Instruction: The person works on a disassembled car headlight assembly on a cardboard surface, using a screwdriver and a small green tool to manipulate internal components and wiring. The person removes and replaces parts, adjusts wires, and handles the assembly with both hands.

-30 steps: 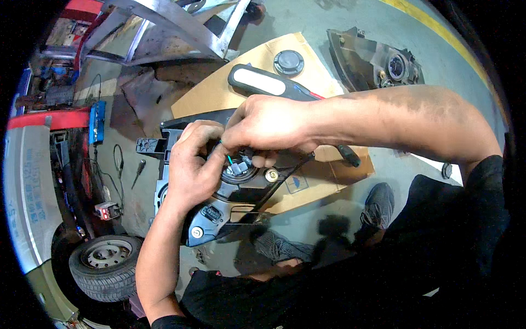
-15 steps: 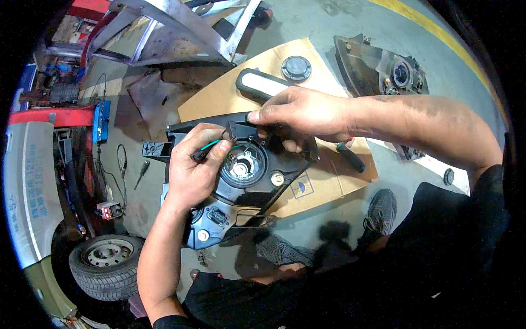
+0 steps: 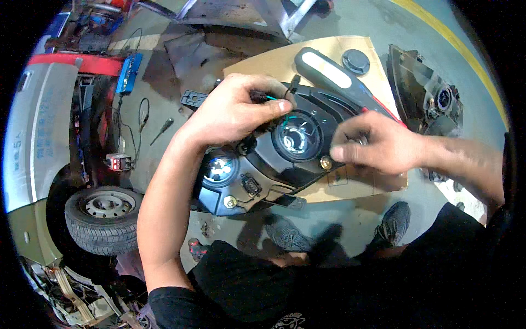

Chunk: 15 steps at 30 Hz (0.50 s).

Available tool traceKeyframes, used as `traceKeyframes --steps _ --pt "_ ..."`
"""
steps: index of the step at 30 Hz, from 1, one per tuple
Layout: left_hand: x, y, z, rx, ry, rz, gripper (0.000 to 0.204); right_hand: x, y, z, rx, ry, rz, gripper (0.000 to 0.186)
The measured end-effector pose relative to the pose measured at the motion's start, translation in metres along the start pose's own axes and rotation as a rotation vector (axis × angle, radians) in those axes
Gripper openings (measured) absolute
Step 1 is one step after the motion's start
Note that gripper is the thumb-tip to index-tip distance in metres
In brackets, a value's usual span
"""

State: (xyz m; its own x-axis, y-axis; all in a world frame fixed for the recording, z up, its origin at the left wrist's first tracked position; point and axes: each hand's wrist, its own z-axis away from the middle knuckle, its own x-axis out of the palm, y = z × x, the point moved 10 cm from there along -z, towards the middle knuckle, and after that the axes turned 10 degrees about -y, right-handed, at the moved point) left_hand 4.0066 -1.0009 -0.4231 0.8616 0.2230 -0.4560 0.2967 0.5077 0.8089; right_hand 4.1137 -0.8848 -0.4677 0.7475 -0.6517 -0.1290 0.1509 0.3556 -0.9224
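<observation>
Headlight (image 3: 268,159) partly hidden, wiring (image 3: 270,98) unclear

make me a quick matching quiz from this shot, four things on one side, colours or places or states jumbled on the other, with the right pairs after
Column one
1. left hand
2. round cap
3. screwdriver
4. wheel

Column two
A. black tyre around a grey rim
B. slim, lying on the floor
C. pinching a green wire
D. black, on the cardboard

Right pairs: 1-C, 2-D, 3-B, 4-A
</observation>
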Motion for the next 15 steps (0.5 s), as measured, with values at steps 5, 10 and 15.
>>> traceKeyframes --steps 5,10,15 --pt "-0.005 0.005 0.005 0.018 0.005 -0.029 0.023 0.013 0.007 -0.004 -0.026 -0.043 -0.023 0.031" --pt "-0.006 -0.007 0.008 -0.051 -0.01 0.022 0.024 0.018 0.016 -0.011 0.065 -0.071 -0.083 0.027" --pt "-0.01 -0.008 0.012 -0.055 0.022 0.059 0.027 0.021 0.014 -0.012 0.101 -0.099 -0.138 0.027"
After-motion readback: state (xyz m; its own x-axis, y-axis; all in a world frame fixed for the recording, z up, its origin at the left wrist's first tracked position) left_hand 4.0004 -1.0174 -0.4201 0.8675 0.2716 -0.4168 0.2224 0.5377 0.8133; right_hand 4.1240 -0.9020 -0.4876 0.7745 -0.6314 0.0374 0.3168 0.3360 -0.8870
